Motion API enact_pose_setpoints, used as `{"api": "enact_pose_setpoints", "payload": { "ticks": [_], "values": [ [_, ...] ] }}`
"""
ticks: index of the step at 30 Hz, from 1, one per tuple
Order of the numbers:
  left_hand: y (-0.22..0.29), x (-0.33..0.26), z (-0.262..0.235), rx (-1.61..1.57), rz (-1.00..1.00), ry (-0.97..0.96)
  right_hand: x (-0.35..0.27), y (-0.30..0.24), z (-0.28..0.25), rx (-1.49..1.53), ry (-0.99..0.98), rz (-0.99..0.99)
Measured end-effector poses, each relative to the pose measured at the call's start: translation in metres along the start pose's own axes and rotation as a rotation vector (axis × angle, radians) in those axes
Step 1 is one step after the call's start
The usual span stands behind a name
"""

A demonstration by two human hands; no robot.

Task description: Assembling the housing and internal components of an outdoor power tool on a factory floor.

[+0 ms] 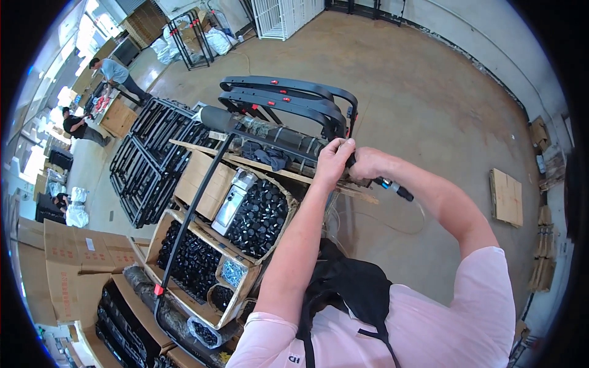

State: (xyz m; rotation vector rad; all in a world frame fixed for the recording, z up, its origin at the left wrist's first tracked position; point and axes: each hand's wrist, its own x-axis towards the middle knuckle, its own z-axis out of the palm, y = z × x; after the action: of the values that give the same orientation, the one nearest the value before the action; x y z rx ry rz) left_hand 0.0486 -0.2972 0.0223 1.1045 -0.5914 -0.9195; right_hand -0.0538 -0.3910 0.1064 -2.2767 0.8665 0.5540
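Note:
Both of my hands meet at the right end of a padded roll on the workbench. My left hand is closed around the black tube end there, its thumb on top. Close beside it, my right hand is wrapped around a black-and-blue air screwdriver, whose rear end sticks out below the fist. The screwdriver's tip is hidden by my hands. A long black tubular frame with a red clip crosses the bench from the lower left to the roll.
Boxes of black plastic caps and small silver screws sit left of my arms. Curved black frames with red clips stand beyond the roll. Black frames are stacked farther left. Two people work at a far table; flat cardboard lies right.

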Motion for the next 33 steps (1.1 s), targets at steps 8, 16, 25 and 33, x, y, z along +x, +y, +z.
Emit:
{"api": "enact_pose_setpoints", "payload": {
  "ticks": [8, 16, 25, 33],
  "values": [
    [0.014, -0.006, -0.008, 0.078, -0.065, -0.029, -0.010, -0.019, 0.005, 0.184, 0.032, 0.117],
    [0.014, 0.000, -0.007, 0.008, -0.093, -0.143, -0.014, -0.012, 0.009, 0.327, 0.082, 0.056],
    [0.055, 0.008, -0.035, 0.091, 0.251, 0.059, 0.012, -0.071, -0.016, 0.045, 0.156, -0.066],
    [0.156, 0.077, -0.226, 0.112, 0.294, 0.376, 0.137, -0.267, -0.053, -0.236, 0.105, -0.313]
  ]
}}
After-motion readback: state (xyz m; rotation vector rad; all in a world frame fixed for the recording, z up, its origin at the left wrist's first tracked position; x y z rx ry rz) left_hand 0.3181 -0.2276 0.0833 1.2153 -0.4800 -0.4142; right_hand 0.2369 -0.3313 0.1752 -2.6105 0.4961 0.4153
